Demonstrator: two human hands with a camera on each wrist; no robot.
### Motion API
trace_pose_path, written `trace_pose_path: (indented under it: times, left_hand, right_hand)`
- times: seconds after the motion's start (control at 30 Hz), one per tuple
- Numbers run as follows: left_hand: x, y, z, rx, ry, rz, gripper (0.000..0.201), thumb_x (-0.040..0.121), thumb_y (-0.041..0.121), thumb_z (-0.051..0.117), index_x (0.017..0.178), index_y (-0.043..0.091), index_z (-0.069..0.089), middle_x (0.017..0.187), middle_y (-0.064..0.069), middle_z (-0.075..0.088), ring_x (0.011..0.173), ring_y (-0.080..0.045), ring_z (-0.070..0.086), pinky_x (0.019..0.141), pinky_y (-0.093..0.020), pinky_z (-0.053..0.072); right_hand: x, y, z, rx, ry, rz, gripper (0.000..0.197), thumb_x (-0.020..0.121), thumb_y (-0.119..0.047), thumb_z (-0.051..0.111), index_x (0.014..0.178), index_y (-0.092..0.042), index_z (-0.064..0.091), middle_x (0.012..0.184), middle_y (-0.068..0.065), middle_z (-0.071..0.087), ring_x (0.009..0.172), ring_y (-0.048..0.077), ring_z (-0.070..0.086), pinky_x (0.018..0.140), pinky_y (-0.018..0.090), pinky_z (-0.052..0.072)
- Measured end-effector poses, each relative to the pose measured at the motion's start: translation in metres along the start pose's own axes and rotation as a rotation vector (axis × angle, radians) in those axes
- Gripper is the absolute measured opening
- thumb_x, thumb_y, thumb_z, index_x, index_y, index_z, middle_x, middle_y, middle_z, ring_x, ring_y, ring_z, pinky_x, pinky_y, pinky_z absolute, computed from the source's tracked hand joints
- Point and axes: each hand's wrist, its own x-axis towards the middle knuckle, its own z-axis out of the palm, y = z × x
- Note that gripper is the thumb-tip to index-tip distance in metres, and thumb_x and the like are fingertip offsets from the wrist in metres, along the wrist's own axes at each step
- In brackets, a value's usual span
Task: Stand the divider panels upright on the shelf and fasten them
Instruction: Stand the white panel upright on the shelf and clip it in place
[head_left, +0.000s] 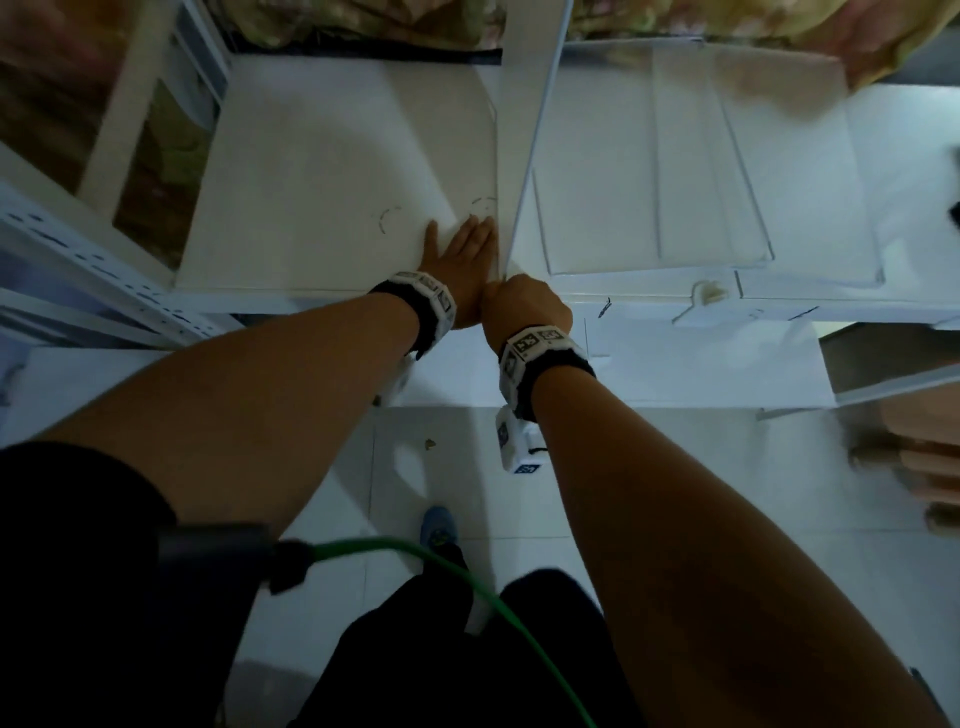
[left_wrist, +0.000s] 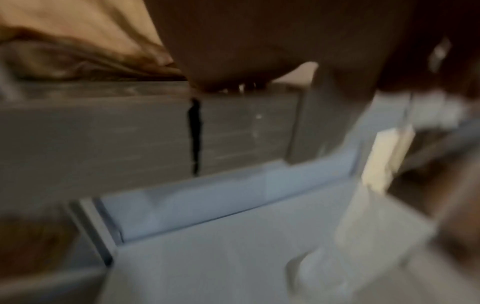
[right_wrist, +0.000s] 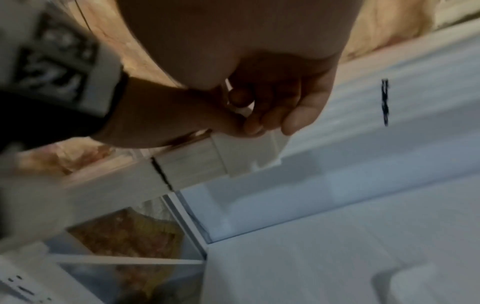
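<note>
A clear divider panel (head_left: 535, 145) stands upright on the white shelf (head_left: 322, 182), running from back to front. My left hand (head_left: 460, 249) lies flat on the shelf with straight fingers, its edge against the panel's left side. My right hand (head_left: 524, 304) is a fist at the shelf's front edge, at the panel's near end. In the right wrist view its fingers (right_wrist: 293, 115) curl round a white clip (right_wrist: 246, 158) seated on the shelf's front lip. The left wrist view is blurred and shows only my palm (left_wrist: 259, 51) above the shelf front.
More clear panels (head_left: 701, 171) lie flat on the shelf to the right. A cream clip (head_left: 707, 293) sits on the front lip there. Another person's hand (head_left: 930, 467) shows at the right edge. A green cable (head_left: 467, 577) crosses the tiled floor near my foot (head_left: 439, 527).
</note>
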Motion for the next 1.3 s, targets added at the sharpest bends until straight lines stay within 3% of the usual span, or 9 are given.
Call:
trace_pose_path:
  times: [0.1,0.2,0.27,0.37,0.5,0.6,0.7,1.0,1.3]
  left_hand:
    - [-0.003,0.008,-0.005,-0.338,0.070,-0.074,0.071,0.095,0.037,0.045,0.155,0.006,0.022,0.165,-0.011,0.017,0.153,-0.027,0.014,0.122,-0.058,0.009]
    - [-0.021,0.012,0.010,-0.864,0.450,-0.184,0.038,0.083,0.010,0.051,0.119,0.006,0.063,0.121,-0.014,0.063,0.114,-0.031,0.059,0.095,-0.035,0.046]
    - [-0.034,0.016,0.021,-1.151,0.622,-0.343,0.029,0.081,0.000,0.053,0.105,0.012,0.065,0.096,-0.004,0.065,0.088,-0.021,0.061,0.078,-0.026,0.047]
    - [-0.040,0.024,0.019,-1.298,0.724,-0.465,0.014,0.082,0.003,0.056,0.087,0.011,0.066,0.075,0.006,0.060,0.069,-0.014,0.057,0.062,-0.022,0.047]
    - [-0.045,0.024,0.013,-1.521,0.616,-0.465,0.014,0.082,0.006,0.056,0.074,0.000,0.066,0.065,-0.011,0.065,0.058,-0.024,0.060,0.054,-0.031,0.051]
    - [-0.051,0.028,0.017,-1.683,0.351,-0.492,0.019,0.087,0.006,0.055,0.082,-0.010,0.065,0.076,-0.031,0.066,0.064,-0.035,0.066,0.061,-0.046,0.059]
    - [-0.048,0.038,0.033,-1.719,0.080,-0.654,0.029,0.092,0.029,0.064,0.090,0.000,0.067,0.093,-0.023,0.072,0.075,-0.031,0.071,0.068,-0.041,0.062]
    - [-0.036,0.060,0.057,-2.296,0.178,-0.744,0.046,0.094,0.044,0.060,0.121,0.008,0.067,0.112,-0.009,0.068,0.100,-0.027,0.065,0.077,-0.040,0.058]
    - [-0.023,0.049,0.066,-2.301,0.123,-0.609,0.052,0.089,0.049,0.066,0.123,0.010,0.068,0.122,-0.014,0.071,0.116,-0.026,0.065,0.099,-0.043,0.053]
  right_hand:
    - [-0.009,0.001,0.007,0.405,0.041,0.187,0.029,0.097,-0.033,0.041,0.094,-0.009,0.058,0.096,0.010,0.064,0.094,0.030,0.062,0.068,0.031,0.038]
    - [-0.009,0.010,0.016,0.785,0.043,0.369,0.032,0.094,-0.024,0.045,0.104,0.000,0.064,0.104,0.020,0.067,0.102,0.037,0.063,0.077,0.040,0.052]
    - [-0.003,0.018,0.023,1.007,0.001,0.515,0.037,0.094,-0.023,0.046,0.114,0.003,0.062,0.110,0.025,0.066,0.102,0.040,0.064,0.089,0.048,0.055]
    - [0.010,0.031,0.032,1.309,-0.094,0.652,0.024,0.093,-0.021,0.053,0.107,-0.004,0.061,0.089,0.017,0.066,0.078,0.029,0.066,0.084,0.045,0.058]
    - [0.020,0.043,0.038,1.489,-0.226,0.673,0.041,0.085,-0.034,0.069,0.114,-0.006,0.061,0.099,0.014,0.065,0.085,0.025,0.066,0.076,0.036,0.060]
    - [0.025,0.051,0.045,1.573,-0.323,0.678,0.052,0.084,-0.036,0.073,0.121,-0.003,0.056,0.112,0.017,0.062,0.098,0.029,0.066,0.082,0.041,0.059]
    - [0.027,0.059,0.048,1.583,-0.449,0.613,0.054,0.087,-0.037,0.069,0.127,-0.004,0.055,0.124,0.019,0.060,0.108,0.032,0.064,0.095,0.046,0.052]
    - [0.042,0.080,0.045,1.480,-0.526,0.505,0.034,0.090,-0.035,0.065,0.116,-0.013,0.066,0.111,0.005,0.069,0.106,0.020,0.060,0.089,0.031,0.049]
    - [0.044,0.079,0.046,1.536,-0.562,0.533,0.045,0.090,-0.034,0.065,0.128,-0.011,0.060,0.122,0.006,0.068,0.113,0.015,0.060,0.081,0.028,0.044]
